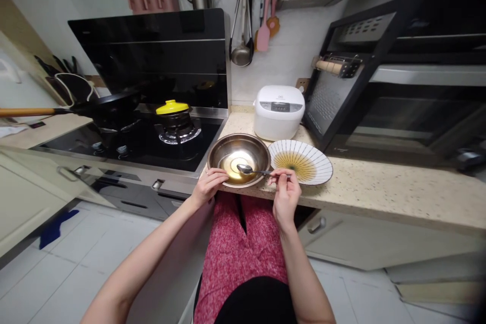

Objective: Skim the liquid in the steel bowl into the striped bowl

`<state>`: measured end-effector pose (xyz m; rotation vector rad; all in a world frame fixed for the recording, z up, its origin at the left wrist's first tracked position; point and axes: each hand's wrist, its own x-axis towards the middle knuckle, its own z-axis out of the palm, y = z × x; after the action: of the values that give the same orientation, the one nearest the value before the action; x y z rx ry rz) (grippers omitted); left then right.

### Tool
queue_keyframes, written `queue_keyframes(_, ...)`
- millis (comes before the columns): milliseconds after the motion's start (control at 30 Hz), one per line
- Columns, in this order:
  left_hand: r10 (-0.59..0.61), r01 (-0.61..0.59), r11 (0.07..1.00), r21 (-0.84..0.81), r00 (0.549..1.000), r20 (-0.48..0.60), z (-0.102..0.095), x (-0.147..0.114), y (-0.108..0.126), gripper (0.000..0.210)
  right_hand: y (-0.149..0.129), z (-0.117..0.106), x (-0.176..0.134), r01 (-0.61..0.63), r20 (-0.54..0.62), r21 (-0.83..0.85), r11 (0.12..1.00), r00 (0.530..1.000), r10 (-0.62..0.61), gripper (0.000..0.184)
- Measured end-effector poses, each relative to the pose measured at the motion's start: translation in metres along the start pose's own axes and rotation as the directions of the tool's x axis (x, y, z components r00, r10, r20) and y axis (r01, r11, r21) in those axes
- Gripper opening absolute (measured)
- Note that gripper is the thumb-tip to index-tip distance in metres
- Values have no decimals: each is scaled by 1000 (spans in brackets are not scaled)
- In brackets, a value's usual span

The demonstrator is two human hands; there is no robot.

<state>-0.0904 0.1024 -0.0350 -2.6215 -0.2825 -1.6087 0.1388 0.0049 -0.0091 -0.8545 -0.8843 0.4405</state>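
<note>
A stainless steel bowl (220, 150) with some yellowish liquid in its bottom stands at the counter's front edge. My left hand (206, 187) grips its left front rim, fingers over the edge. In my right hand (285, 196) is a metal spoon (245, 168), pinched by the handle, its head over the inside of the bowl. Whether the spoon touches the liquid I cannot tell. Right beside the bowl, partly behind my right hand, lies a white plate (323, 163) with dark radial lines and a yellow-brown middle.
Behind the bowl and plate stands a white rice cooker (279, 114). To the left is a gas stove (148, 149) with a yellow lid (172, 107) on one burner and a long-handled pan (108, 106). A black oven (410, 126) occupies the right back. Utensils (242, 53) hang on the wall.
</note>
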Motion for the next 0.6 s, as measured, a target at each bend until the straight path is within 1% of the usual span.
queue_keyframes(167, 4, -4, 1000, -7, 1000, 19, -1, 3, 1, 22, -2, -2, 2, 26, -23, 46, 999, 999, -25, 24)
queue_keyframes(300, 23, -23, 1000, -1, 1000, 14, 1, 0, -2, 21, -4, -3, 2, 35, -33, 27, 999, 999, -34, 24)
queue_keyframes(600, 15, -14, 1000, -16, 1000, 3, 3, -5, -6, 23, -5, -5, 2, 45, -40, 26, 999, 998, -44, 24)
